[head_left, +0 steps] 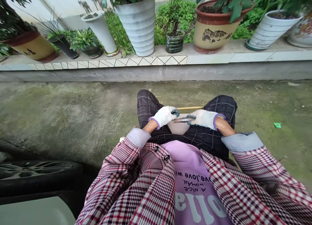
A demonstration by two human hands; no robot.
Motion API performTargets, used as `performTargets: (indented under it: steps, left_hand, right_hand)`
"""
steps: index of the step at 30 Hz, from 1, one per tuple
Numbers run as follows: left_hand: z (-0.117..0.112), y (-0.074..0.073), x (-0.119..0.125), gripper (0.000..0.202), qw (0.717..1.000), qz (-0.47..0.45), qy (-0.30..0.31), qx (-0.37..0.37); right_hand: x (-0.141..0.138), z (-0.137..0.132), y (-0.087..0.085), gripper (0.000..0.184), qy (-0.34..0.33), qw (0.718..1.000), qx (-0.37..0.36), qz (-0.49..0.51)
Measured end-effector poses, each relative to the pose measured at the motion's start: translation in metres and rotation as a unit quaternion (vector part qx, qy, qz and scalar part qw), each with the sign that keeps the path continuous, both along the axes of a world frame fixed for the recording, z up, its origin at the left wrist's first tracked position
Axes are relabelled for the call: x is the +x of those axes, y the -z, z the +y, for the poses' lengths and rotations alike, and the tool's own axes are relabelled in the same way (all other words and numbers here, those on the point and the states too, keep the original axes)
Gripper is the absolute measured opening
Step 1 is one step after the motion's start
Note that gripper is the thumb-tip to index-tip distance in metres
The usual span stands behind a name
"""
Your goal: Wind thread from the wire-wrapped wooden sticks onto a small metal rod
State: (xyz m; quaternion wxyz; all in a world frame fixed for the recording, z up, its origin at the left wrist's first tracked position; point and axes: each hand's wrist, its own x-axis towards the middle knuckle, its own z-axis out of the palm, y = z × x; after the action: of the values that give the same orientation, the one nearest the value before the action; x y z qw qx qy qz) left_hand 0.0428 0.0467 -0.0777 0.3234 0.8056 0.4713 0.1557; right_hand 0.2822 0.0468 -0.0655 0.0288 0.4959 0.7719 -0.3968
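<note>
Your right hand (202, 118) grips the silvery rod (182, 119), seemingly for control; your left hand (166, 115) curls close, grasp unclear.

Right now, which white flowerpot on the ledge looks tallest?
The big ribbed pot, immediately left of the small dark-green pot. It looks taller than the slim smooth white pot and the ribbed white pot further right.

- Rod (182, 120): slim, dark, silvery; your right hand (202, 118) grips it nearly level, its free end just beside your left hand (167, 116).
- Piece (179, 129): pale, round-edged, below the rod, partly hidden.
- Stick (190, 108): thin, yellowish, straight; crosswise beyond your hands.
</note>
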Motion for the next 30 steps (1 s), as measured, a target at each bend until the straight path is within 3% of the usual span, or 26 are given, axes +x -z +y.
performTargets:
  steps: [3, 7, 12, 14, 18, 21, 25, 27, 30]
  left_hand:
    - [0.000, -0.001, 0.002, 0.025, 1.000, 0.008, -0.022, 0.019]
    - [0.001, 0.003, 0.004, 0.033, 0.996, -0.069, -0.058, -0.022]
    - [0.003, 0.009, 0.008, 0.034, 0.962, -0.232, -0.095, -0.107]
    - [0.002, 0.009, 0.009, 0.032, 0.945, -0.282, -0.104, -0.130]
    - [0.001, 0.005, 0.011, 0.026, 0.931, -0.312, -0.093, -0.162]
    - [0.002, 0.007, 0.010, 0.025, 0.939, -0.297, -0.073, -0.154]
    - [0.005, 0.011, 0.006, 0.024, 0.954, -0.259, -0.030, -0.147]
    - [0.005, 0.010, 0.003, 0.024, 0.970, -0.208, 0.004, -0.126]
    - [0.003, 0.005, 0.000, 0.024, 0.994, -0.092, 0.023, -0.052]
  right_hand:
    - [0.003, 0.008, -0.002, 0.028, 0.025, 0.996, 0.071, -0.057]
    - [0.008, 0.014, -0.008, 0.033, 0.036, 0.981, 0.155, -0.111]
    - [0.012, 0.013, -0.009, 0.029, 0.100, 0.977, 0.186, -0.011]
    - [0.010, 0.009, -0.011, 0.030, 0.157, 0.972, 0.154, 0.082]
    - [0.005, -0.001, -0.023, 0.038, 0.239, 0.930, -0.018, 0.280]
    - [0.002, -0.007, -0.028, 0.043, 0.198, 0.915, -0.127, 0.327]
    - [0.001, -0.010, -0.024, 0.045, 0.070, 0.945, -0.208, 0.241]
    - [-0.002, -0.010, -0.020, 0.042, 0.007, 0.962, -0.196, 0.188]
    - [-0.007, -0.009, -0.012, 0.031, -0.050, 0.990, -0.113, 0.065]
